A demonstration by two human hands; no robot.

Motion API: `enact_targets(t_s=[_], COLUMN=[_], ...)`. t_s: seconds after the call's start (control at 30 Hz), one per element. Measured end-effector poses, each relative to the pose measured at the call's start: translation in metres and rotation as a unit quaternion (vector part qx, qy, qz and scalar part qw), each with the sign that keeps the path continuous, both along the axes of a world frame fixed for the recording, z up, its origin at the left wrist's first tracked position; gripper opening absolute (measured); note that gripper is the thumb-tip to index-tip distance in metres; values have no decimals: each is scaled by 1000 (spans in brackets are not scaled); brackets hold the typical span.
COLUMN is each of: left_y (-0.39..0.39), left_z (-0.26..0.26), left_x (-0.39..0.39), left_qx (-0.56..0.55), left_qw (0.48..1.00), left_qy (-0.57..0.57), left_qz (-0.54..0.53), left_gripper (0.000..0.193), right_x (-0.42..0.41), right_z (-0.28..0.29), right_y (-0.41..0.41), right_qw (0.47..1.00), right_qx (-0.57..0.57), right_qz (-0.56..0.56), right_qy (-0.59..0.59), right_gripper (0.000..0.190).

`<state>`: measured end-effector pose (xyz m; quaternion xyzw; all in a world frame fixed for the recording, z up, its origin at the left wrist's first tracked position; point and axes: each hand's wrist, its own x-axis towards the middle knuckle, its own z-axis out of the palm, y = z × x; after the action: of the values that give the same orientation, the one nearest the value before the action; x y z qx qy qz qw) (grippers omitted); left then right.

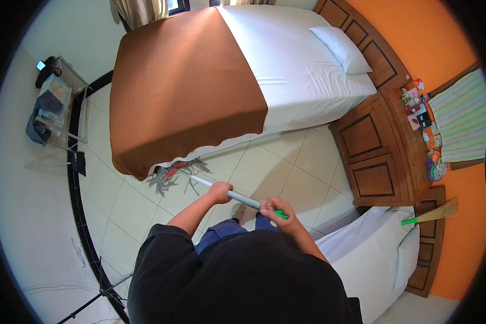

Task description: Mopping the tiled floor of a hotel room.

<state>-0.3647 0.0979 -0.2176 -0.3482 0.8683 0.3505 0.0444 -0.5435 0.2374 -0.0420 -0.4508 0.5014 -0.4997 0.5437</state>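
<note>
Both my hands grip the pale metal handle [245, 199] of a string mop. My left hand [220, 192] closes around the shaft partway down. Nearer my body, my right hand [276, 208] holds it close to the green end grip [282, 214]. The grey mop strings [162, 182] with a red head clamp [174, 169] spread over the tiled floor at the near edge of a bed. Part of the mop head is hidden beneath the bed's brown blanket [186, 93].
A wooden cabinet [372, 150] with bottles on top stands at the right. A second bed [360, 259] with a whisk broom [433, 214] is at lower right. Along the left wall are a rack [60, 109] and a dustpan [78, 163]. A black pole [93, 299] stands at lower left.
</note>
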Motion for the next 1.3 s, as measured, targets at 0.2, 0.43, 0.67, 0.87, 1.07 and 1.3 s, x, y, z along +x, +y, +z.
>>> enact_targets(t_s=[0.2,0.43,0.67,0.87,1.07,1.3], left_y=[12,14,7,18,24,30], left_z=[38,47,60,41,17,47], left_x=[-95,-191,-167,-87,-75,-214], left_qx=[23,87,78,24,6,31], left_qw=[990,952,970,989,999,978], left_qy=[73,277,226,143,-33,22], left_qz=[-115,-96,-36,25,-42,-203], left_gripper=[11,11,13,12,16,15], right_x=[-51,-44,-50,-48,-63,-161], right_z=[80,115,114,71,15,64], right_y=[12,-5,-14,-6,32,53], right_qw=[988,961,978,996,994,985], right_qx=[60,-69,-103,-39,54,11], right_qz=[-115,-227,-141,-81,-76,-170], right_qy=[90,144,114,-16,-48,15], right_gripper=[21,31,32,24,15,19])
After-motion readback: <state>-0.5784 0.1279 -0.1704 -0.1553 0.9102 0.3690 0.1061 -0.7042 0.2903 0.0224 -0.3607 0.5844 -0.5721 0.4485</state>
